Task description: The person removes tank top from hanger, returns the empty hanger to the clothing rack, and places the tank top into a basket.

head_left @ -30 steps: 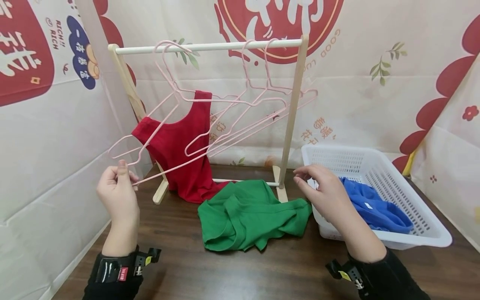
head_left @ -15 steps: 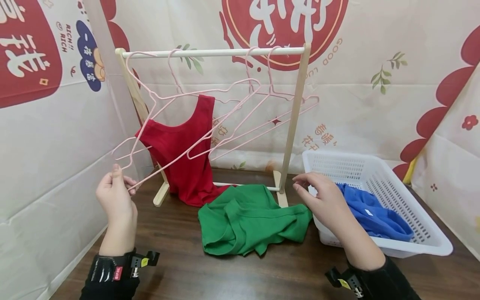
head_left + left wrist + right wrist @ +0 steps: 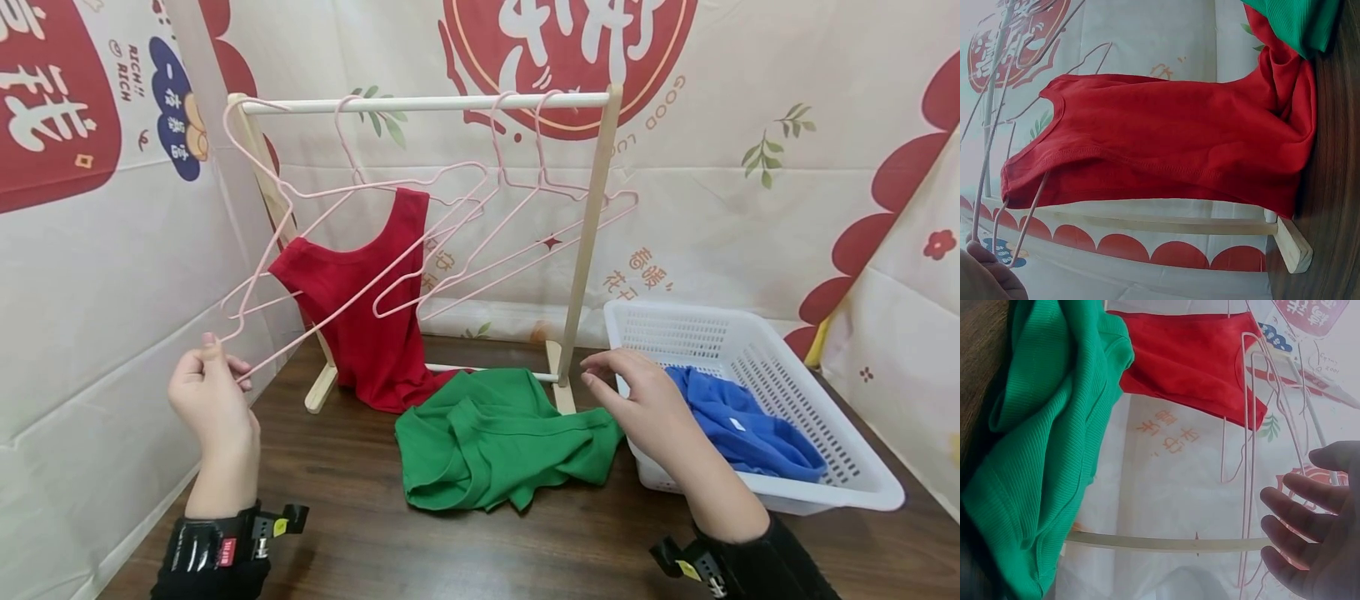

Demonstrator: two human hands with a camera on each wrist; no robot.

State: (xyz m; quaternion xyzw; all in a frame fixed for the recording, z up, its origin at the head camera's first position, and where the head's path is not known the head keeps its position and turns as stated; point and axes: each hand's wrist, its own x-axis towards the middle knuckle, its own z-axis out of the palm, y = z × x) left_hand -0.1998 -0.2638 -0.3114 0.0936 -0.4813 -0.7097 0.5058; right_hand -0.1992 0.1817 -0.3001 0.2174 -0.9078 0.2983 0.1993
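Pink wire hanger [image 3: 315, 242] pinched at its low corner by the left hand [image 3: 210, 400], hook up at the rail's [image 3: 420, 103] end. Right hand [image 3: 645, 400] hovers spread above the green shirt [image 3: 495, 442]. Risk: pulling snags the red top [image 3: 360, 308] and neighbouring hangers [image 3: 517, 217].

Bright, even indoor light with soft shadows; head view sharp, edges bowed, wrist views slightly hazy.

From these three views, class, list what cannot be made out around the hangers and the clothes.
- Head view: the blue garment is partly hidden by the basket wall.
- Left wrist view: the left hand is cut off at the corner.
- Head view: whether the held pink hanger still hooks the rail.
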